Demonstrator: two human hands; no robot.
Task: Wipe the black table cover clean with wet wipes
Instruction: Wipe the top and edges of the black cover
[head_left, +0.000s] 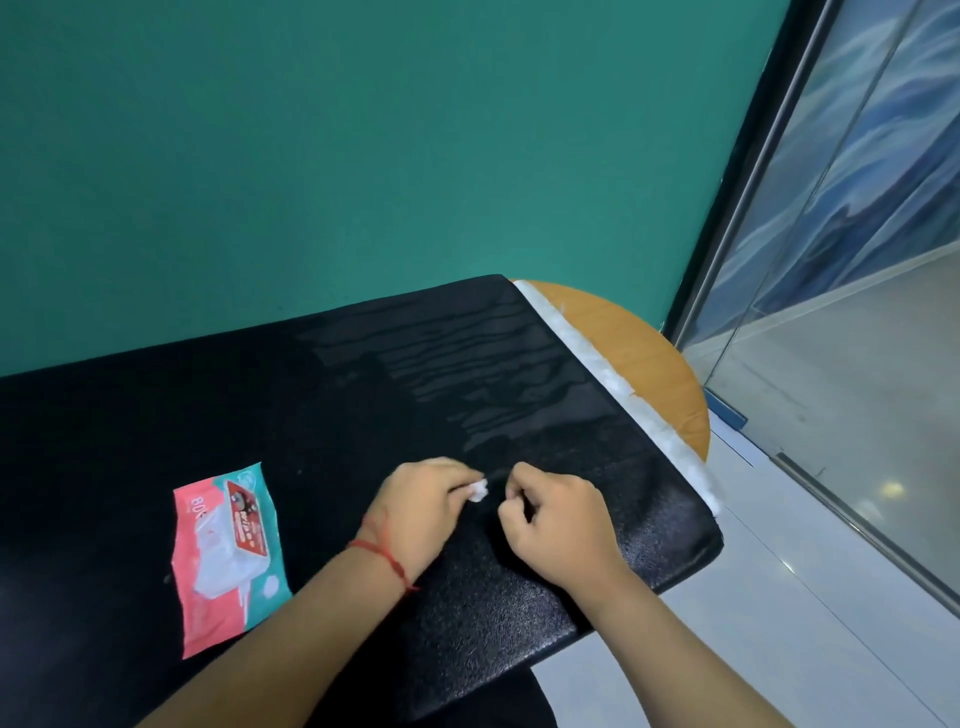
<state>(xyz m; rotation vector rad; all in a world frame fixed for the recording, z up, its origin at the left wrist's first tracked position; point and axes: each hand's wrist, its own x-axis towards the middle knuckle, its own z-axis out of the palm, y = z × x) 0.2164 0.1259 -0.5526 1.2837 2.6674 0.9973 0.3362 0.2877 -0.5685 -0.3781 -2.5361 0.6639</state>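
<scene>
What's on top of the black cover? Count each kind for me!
Wet wipes pack: 1
Balled-up wet wipe: 1
Hands, left hand and right hand: 2
Total: 4

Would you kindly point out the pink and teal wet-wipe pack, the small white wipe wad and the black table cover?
Pink and teal wet-wipe pack (228, 553): head view, its middle.
Small white wipe wad (478, 490): head view, exposed tip.
Black table cover (182, 405): head view, bare left part.
</scene>
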